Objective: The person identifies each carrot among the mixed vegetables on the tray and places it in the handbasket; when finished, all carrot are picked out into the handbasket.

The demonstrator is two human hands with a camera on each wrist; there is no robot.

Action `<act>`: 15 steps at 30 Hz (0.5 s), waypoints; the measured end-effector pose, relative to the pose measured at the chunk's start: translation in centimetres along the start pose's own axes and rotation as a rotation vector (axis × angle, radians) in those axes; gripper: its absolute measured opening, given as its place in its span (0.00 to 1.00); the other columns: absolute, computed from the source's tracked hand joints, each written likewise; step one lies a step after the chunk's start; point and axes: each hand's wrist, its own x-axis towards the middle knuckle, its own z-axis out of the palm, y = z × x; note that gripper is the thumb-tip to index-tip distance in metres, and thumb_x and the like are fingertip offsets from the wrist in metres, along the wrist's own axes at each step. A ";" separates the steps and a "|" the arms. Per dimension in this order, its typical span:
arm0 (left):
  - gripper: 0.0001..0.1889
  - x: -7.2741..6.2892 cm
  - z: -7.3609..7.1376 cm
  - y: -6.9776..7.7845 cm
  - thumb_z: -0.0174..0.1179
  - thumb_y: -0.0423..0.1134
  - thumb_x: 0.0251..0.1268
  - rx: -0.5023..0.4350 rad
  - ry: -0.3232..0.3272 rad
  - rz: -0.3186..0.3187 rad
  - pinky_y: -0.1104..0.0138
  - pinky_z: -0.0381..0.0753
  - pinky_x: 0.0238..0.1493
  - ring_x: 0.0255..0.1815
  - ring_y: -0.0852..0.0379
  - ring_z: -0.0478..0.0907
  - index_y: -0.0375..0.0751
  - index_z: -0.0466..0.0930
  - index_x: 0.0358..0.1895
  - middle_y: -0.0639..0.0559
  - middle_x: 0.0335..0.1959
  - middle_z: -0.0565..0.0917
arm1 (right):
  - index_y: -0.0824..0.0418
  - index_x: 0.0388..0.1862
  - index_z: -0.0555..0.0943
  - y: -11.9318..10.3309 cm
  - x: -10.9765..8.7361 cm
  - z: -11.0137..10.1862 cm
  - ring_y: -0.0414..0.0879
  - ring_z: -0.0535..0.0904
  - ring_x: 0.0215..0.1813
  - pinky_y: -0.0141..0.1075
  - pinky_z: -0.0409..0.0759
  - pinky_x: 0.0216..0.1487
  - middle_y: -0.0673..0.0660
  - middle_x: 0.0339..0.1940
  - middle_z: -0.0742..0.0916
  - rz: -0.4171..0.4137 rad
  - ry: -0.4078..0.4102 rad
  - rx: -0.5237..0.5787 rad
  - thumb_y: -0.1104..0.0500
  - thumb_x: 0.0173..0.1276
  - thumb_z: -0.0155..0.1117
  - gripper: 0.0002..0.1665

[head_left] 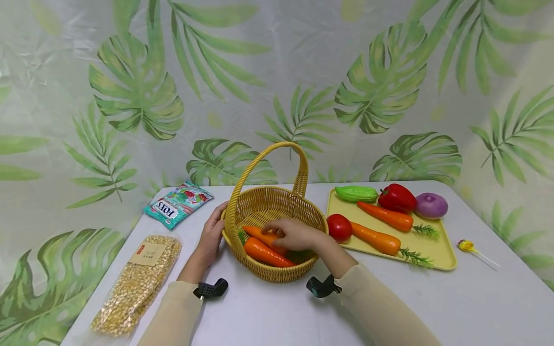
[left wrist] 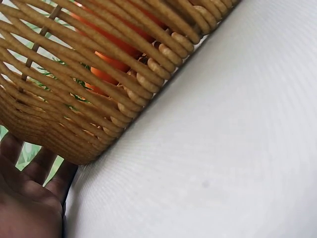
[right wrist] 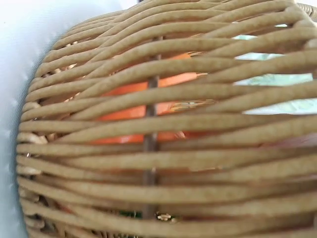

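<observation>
A yellow wicker basket (head_left: 277, 271) with a tall arched handle stands mid-table, with carrots inside. My left hand (head_left: 210, 238) rests along its left outer side near the handle's base. In the left wrist view the fingers (left wrist: 37, 166) reach up straight and spread against the wicker. Inside the basket my right hand (head_left: 298, 235) holds the upper orange carrot (head_left: 259, 234), thumb and fingers bent over it. Another carrot (head_left: 264, 252) lies in front of that one. Through the weave in the right wrist view, carrot orange (right wrist: 124, 114) shows; the right hand is hidden there.
Right of the basket, a yellow tray (head_left: 447, 262) bears a tomato (head_left: 339, 228), two carrots, a green bumpy vegetable (head_left: 356, 193), a red pepper (head_left: 397, 198) and a purple onion (head_left: 431, 205). A lollipop (head_left: 467, 246) lies beyond. Leftward are a candy bag (head_left: 177, 204) and bagged corn kernels (head_left: 134, 288).
</observation>
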 end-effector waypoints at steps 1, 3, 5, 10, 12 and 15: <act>0.28 0.0 0.0 0.0 0.40 0.36 0.73 0.000 0.001 0.001 0.76 0.66 0.68 0.75 0.59 0.61 0.56 0.62 0.75 0.58 0.76 0.65 | 0.55 0.62 0.80 0.0 -0.1 -0.1 0.50 0.78 0.57 0.48 0.76 0.62 0.55 0.59 0.84 -0.002 0.010 -0.010 0.61 0.70 0.62 0.21; 0.28 0.0 0.0 0.0 0.40 0.35 0.73 0.000 0.003 0.002 0.76 0.66 0.67 0.75 0.59 0.61 0.56 0.62 0.75 0.58 0.76 0.65 | 0.54 0.62 0.81 -0.1 -0.5 -0.2 0.50 0.77 0.58 0.48 0.75 0.62 0.55 0.60 0.84 0.001 0.037 -0.027 0.60 0.69 0.62 0.21; 0.28 0.0 -0.1 0.0 0.40 0.35 0.73 0.001 0.005 0.001 0.76 0.66 0.67 0.75 0.59 0.61 0.56 0.62 0.75 0.58 0.76 0.65 | 0.52 0.61 0.81 -0.1 -1.0 -0.3 0.50 0.77 0.58 0.48 0.75 0.62 0.55 0.59 0.83 0.005 0.075 -0.040 0.60 0.69 0.62 0.21; 0.28 0.0 -0.1 -0.1 0.40 0.35 0.73 -0.001 0.002 -0.002 0.73 0.64 0.69 0.76 0.59 0.61 0.56 0.62 0.75 0.58 0.77 0.64 | 0.52 0.59 0.82 -0.1 -2.3 -0.9 0.51 0.77 0.60 0.49 0.76 0.61 0.55 0.58 0.83 0.001 0.175 -0.053 0.59 0.70 0.62 0.19; 0.28 0.1 -0.1 -0.1 0.40 0.35 0.73 -0.001 0.002 -0.004 0.72 0.64 0.70 0.76 0.59 0.61 0.57 0.62 0.75 0.59 0.77 0.64 | 0.52 0.60 0.82 -0.2 -2.9 -1.2 0.51 0.77 0.62 0.51 0.75 0.63 0.54 0.59 0.83 -0.006 0.203 -0.043 0.59 0.70 0.62 0.19; 0.29 0.1 -0.1 -0.2 0.40 0.35 0.73 -0.002 0.001 -0.006 0.70 0.63 0.72 0.76 0.59 0.61 0.57 0.62 0.75 0.59 0.77 0.64 | 0.52 0.60 0.82 -0.3 -3.7 -1.7 0.54 0.76 0.64 0.53 0.75 0.65 0.54 0.60 0.83 -0.016 0.233 -0.020 0.60 0.71 0.62 0.20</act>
